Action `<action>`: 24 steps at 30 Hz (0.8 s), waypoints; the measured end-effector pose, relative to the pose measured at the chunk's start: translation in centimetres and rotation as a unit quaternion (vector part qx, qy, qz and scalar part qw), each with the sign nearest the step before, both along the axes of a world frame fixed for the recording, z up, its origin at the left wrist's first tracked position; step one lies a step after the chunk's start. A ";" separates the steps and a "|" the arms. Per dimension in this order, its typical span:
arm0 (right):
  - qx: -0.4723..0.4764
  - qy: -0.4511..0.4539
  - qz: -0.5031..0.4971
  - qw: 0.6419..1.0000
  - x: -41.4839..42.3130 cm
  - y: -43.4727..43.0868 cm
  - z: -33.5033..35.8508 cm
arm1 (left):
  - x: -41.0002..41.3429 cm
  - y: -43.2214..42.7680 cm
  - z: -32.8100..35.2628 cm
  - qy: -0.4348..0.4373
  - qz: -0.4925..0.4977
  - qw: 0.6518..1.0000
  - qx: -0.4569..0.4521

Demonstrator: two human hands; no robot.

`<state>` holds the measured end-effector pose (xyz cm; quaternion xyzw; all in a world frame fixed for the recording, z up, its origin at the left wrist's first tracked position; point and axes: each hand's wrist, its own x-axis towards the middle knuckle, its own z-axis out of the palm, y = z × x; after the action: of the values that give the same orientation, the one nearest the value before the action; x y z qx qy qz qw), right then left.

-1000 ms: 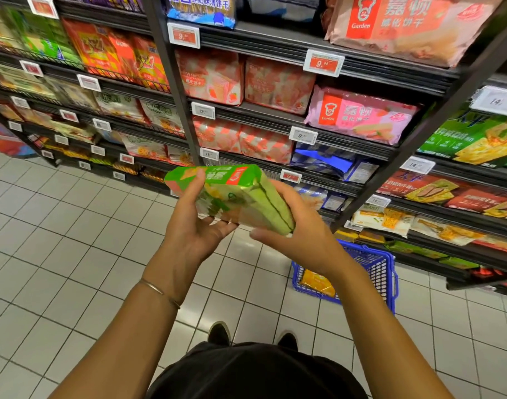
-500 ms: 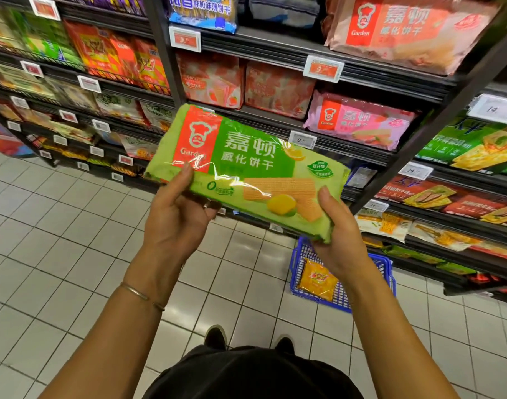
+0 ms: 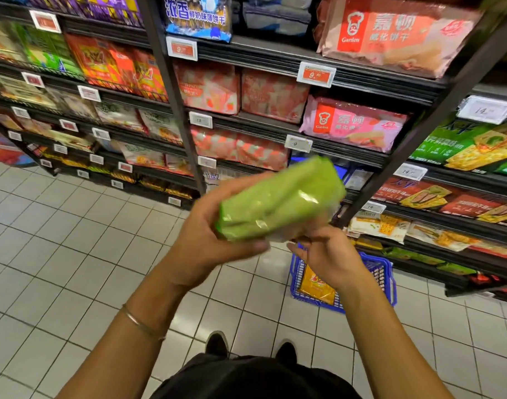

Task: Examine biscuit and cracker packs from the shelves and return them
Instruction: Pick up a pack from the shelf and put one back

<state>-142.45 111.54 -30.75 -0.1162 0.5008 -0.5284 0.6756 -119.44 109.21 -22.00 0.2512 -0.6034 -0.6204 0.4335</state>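
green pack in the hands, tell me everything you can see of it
The green pack is an oblong block in glossy plastic wrap, blurred by motion, so no print reads. It hangs tilted, right end higher, in front of the shelves. The left hand grips its lower left end; the right hand holds its underside.

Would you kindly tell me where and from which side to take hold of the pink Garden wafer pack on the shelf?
Probably the upper long edge, coming from the front and above. The pink Garden wafer pack leans back facing the aisle with dark space over it, while the red patterned pack crowds its left end and the shelf upright crosses near its right end.
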 end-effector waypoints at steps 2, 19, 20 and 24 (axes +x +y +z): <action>0.006 -0.003 -0.010 1.000 0.0 0.3 -0.6 | -0.4 0.3 0.3 -0.065 -0.035 0.994 -0.076; -0.311 0.311 -0.169 0.882 -4.7 -1.4 10.7 | 2.1 -6.0 2.5 -0.013 0.161 0.984 -0.073; -0.339 0.312 -0.170 0.871 -4.8 -1.7 12.0 | 1.9 -6.6 3.6 -0.006 0.172 0.982 -0.075; -0.424 0.278 -0.177 0.844 -4.8 -2.5 16.8 | 1.1 -8.3 7.4 0.057 0.199 0.975 -0.080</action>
<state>-147.20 109.08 -13.99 -0.4428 0.4069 -0.7453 0.2880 -118.34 100.90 -14.60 0.2947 -0.5632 -0.4851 0.6006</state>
